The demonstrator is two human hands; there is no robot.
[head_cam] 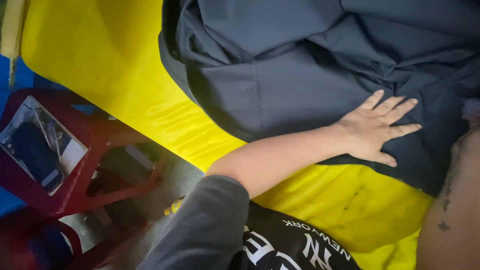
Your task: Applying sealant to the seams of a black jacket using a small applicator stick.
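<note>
Only left hand (374,131) shows — fingers (400,106) spread on dark garment (280,75); right hand seemingly cropped.

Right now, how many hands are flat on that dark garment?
1. The left hand lies open, fingers spread, on the dark garment over the yellow sheet. The right forearm shows at the right edge; its hand is out of view, so it may be hidden.
</note>
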